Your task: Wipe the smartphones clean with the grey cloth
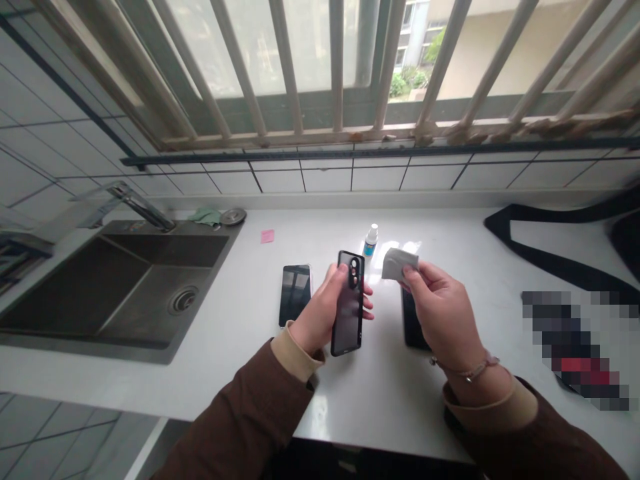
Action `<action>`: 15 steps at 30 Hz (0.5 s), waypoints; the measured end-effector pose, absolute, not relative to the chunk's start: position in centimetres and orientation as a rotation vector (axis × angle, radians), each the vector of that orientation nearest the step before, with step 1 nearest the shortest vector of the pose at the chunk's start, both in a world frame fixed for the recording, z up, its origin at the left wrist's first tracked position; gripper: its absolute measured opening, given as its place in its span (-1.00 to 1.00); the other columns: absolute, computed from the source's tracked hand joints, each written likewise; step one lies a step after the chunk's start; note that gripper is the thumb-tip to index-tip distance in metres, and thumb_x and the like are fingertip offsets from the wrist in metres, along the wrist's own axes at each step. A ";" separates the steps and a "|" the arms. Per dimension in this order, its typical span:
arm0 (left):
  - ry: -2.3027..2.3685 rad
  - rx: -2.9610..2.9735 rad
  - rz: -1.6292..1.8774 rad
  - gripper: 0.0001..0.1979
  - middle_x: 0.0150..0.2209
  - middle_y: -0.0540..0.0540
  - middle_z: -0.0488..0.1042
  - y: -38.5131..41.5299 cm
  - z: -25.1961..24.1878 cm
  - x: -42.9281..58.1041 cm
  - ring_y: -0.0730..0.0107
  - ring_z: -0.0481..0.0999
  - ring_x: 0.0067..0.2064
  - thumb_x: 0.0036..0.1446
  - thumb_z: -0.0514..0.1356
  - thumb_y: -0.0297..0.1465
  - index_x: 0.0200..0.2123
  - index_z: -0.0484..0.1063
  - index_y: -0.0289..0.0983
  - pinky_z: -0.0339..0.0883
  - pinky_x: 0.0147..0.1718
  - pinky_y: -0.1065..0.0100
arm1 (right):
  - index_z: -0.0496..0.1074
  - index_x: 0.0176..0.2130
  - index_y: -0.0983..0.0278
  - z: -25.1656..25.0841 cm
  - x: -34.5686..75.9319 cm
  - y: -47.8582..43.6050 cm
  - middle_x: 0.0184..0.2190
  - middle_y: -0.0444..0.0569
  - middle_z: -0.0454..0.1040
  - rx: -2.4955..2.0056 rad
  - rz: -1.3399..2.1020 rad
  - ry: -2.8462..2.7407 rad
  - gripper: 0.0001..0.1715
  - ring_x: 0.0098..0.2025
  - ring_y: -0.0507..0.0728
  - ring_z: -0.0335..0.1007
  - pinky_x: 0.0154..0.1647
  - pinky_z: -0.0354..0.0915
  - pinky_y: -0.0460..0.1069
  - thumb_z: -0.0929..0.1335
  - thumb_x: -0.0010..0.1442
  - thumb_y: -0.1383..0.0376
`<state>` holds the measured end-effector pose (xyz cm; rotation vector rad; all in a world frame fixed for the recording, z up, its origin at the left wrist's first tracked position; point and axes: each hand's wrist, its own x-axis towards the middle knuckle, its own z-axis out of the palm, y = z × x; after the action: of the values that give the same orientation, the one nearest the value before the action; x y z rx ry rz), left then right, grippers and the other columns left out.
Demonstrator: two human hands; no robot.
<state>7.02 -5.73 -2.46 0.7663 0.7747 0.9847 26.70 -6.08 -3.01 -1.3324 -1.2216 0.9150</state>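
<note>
My left hand grips a black phone case, held upright above the white counter with its camera cut-out at the top. My right hand pinches a small grey cloth just to the right of the case. A dark phone lies flat on the counter left of my left hand. Another dark phone lies under my right hand, mostly hidden. A small spray bottle with a blue label stands behind the case.
A steel sink with a faucet fills the left of the counter. A pink sticky note, a green cloth and a drain plug lie near it. A black strap runs along the right side.
</note>
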 end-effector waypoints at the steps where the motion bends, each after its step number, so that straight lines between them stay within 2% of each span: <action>1: 0.739 0.795 0.901 -0.48 -0.16 -0.15 0.53 -5.9 -2.5 7.1 0.27 0.60 -0.25 0.33 0.19 0.14 -0.02 0.30 -0.19 0.59 -0.23 0.14 | 0.64 0.04 0.22 -2.8 26.9 -6.1 -0.08 0.05 0.69 -1.392 0.809 -1.318 -0.60 -0.05 0.25 0.60 0.06 0.46 0.17 0.38 0.42 0.04; 5: 0.740 0.931 0.728 -0.44 -0.16 -0.14 0.52 -6.4 -2.6 7.3 0.28 0.60 -0.29 0.32 0.18 0.17 0.06 0.26 -0.15 0.55 -0.28 0.18 | 0.65 0.04 0.21 -2.4 26.6 -6.6 -0.15 0.02 0.72 -1.404 0.692 -1.595 -0.63 -0.17 0.23 0.64 -0.08 0.49 0.12 0.34 0.46 0.11; 10: 0.854 1.091 0.668 -0.39 -0.21 -0.13 0.51 -6.4 -2.6 7.5 0.29 0.56 -0.38 0.32 0.07 0.24 0.03 0.18 -0.16 0.50 -0.42 0.24 | 0.61 0.13 0.17 -2.5 25.9 -7.3 -0.01 0.03 0.71 -1.257 0.508 -1.735 -0.65 0.00 0.24 0.68 0.09 0.54 0.14 0.33 0.46 0.27; 15: 0.940 1.128 0.689 -0.35 -0.30 -0.08 0.46 -6.7 -2.8 7.5 0.36 0.45 -0.45 0.29 -0.04 0.32 -0.07 0.20 -0.16 0.37 -0.52 0.33 | 0.56 0.21 0.11 -2.4 25.9 -7.5 0.15 -0.01 0.64 -1.068 0.379 -1.837 -0.55 0.19 0.24 0.59 0.27 0.49 0.20 0.30 0.45 0.41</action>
<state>7.54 -6.68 -2.79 1.1277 0.9400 0.6891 25.91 -7.47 -2.36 -1.0678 -1.8366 0.3789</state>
